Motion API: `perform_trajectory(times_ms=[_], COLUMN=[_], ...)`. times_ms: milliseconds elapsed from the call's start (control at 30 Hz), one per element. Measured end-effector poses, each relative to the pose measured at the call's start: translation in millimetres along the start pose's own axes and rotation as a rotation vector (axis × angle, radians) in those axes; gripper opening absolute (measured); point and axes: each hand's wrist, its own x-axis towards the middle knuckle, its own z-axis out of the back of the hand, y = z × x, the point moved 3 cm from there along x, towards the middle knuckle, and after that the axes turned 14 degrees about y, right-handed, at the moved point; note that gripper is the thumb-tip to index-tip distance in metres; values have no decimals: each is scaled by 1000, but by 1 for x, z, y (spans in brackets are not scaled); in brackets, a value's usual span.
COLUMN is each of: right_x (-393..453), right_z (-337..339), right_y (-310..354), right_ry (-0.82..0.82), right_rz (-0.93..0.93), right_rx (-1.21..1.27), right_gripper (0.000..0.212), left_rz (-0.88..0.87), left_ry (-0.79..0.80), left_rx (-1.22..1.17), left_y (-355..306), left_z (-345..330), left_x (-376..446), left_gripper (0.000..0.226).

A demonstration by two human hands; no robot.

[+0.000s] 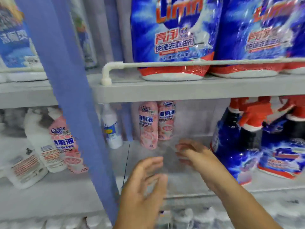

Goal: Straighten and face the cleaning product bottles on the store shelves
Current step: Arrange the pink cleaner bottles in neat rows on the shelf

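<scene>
Pink bottles (156, 123): two, upright, labels forward, at shelf (181, 179) back. Your left hand (145, 184) and right hand (193, 154): fingers spread, empty.

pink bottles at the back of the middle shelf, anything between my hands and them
Nothing visible. Bare shelf lies between both hands, left and right, and the two pink bottles. The white bottle stands off to their left.

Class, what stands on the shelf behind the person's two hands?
Two pink bottles stand side by side at the back, a white bottle to their left. Whatever lies beneath the left hand and right hand is hidden.
</scene>
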Motion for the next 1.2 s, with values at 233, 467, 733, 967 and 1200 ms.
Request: perform_trajectory(times_ms=[233, 467, 733, 967, 1200], right_x=[110, 175, 201, 175, 56], right_z=[12, 20, 29, 21, 45], right_y=[8, 7, -2, -8, -15], right_ry=[33, -115, -70, -117, -134], right_rz=[-7, 86, -2, 33, 87], right_rx=[-46, -139, -293, -329, -241], right_gripper=[28, 14, 36, 15, 15], left_rz=[101, 79, 135, 186, 249], left_ry=[-343, -352, -401, -500, -367], left_rx=[99, 220, 248, 398, 362], left_y=[47, 89, 94, 87, 89], left_z=[0, 12, 10, 7, 8], left_x=[133, 205, 216, 178, 130], left_gripper=[40, 59, 86, 107, 76])
